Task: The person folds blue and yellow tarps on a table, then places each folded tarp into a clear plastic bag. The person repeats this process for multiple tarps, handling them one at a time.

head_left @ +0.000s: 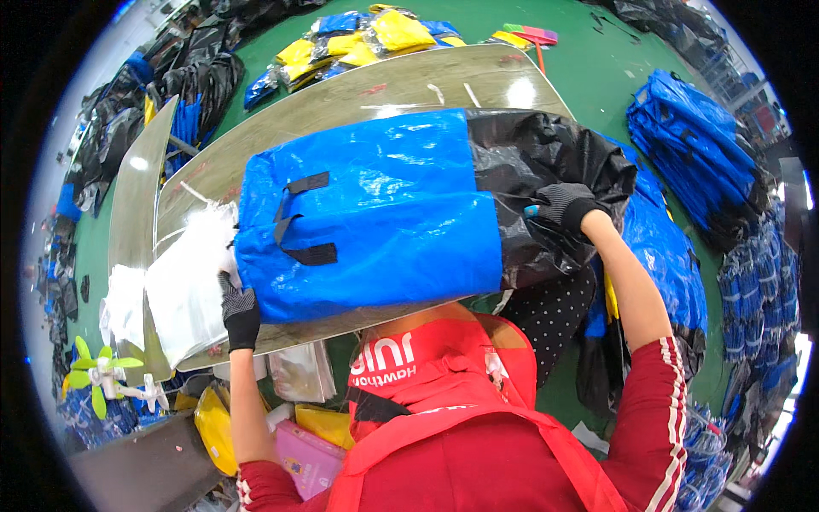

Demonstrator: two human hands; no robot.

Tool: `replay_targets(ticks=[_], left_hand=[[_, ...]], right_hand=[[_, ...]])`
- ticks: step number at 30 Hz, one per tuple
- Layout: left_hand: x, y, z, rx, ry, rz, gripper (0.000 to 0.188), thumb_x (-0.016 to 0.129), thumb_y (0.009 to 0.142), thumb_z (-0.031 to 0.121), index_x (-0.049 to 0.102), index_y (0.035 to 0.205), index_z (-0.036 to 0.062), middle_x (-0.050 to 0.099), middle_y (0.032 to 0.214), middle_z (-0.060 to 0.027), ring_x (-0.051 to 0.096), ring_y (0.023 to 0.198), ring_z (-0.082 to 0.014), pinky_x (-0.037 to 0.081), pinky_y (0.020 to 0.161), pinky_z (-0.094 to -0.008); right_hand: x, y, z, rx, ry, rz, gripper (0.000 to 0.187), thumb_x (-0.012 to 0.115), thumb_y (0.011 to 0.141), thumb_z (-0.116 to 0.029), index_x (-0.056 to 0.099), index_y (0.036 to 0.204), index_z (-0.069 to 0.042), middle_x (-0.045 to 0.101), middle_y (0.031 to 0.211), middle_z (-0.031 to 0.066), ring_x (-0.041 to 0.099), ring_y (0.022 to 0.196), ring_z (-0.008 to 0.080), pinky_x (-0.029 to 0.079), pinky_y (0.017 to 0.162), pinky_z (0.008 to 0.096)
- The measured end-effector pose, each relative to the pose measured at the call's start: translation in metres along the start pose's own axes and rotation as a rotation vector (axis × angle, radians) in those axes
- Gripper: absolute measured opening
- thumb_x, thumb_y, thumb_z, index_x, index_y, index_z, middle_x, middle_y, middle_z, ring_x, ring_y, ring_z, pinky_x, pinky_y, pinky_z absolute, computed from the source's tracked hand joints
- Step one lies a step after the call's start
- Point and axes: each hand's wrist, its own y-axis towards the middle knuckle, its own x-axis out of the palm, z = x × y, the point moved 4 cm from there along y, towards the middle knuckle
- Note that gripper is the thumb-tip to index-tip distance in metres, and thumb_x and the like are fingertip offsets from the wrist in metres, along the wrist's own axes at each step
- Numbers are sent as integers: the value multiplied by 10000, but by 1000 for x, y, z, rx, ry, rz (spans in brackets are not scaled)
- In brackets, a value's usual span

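Note:
A large bag with a shiny blue body [384,222] lies flat across the work table. Black webbing handles [294,230] sit towards its left end, and a crumpled black plastic section [546,162] forms its right end. In a dark knit glove, my left hand [241,314] is closed at the bag's near left corner, beside a stack of white plastic sheets [189,286]; its fingertips are partly hidden. My right hand [566,207], gloved too, has its fingers curled into the black section, with a blue spot at one fingertip.
Beyond the olive table [256,141] lie packed yellow and blue bundles [367,38] on the green floor. Large blue bags [695,154] are heaped at the right. A small green-bladed fan [101,375] stands by the table's left corner, near yellow and pink packages [307,456].

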Motion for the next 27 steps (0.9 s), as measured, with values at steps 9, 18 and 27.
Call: replay_targets(ticks=[9, 18, 27], left_hand=[[134, 17, 319, 1009, -20, -337, 659, 590, 797, 553, 520, 1349, 200, 323, 1515, -131, 224, 1405, -413, 54, 1133, -611], [170, 7, 311, 1058, -27, -417, 724, 643, 745, 566, 491, 1363, 222, 258, 1542, -153, 131, 1441, -402, -10, 1124, -641], [172, 24, 315, 1092, -10, -576, 601, 613, 796, 548, 570, 1298, 221, 327, 1507, -144, 211, 1416, -398, 96, 1114, -639]], right_hand=[[-25, -28, -20, 37, -58, 77, 574, 617, 786, -555, 657, 1082, -65, 612, 1144, 226, 579, 1087, 381, 421, 951, 506], [42, -42, 102, 252, -59, 391, 950, 664, 742, -571, 268, 1480, -124, 305, 1509, 145, 240, 1420, 318, 139, 1140, 535], [-6, -127, -95, -326, -48, 711, 546, 716, 684, -357, 618, 1189, -177, 590, 1163, 129, 526, 1144, 365, 238, 1044, 664]])
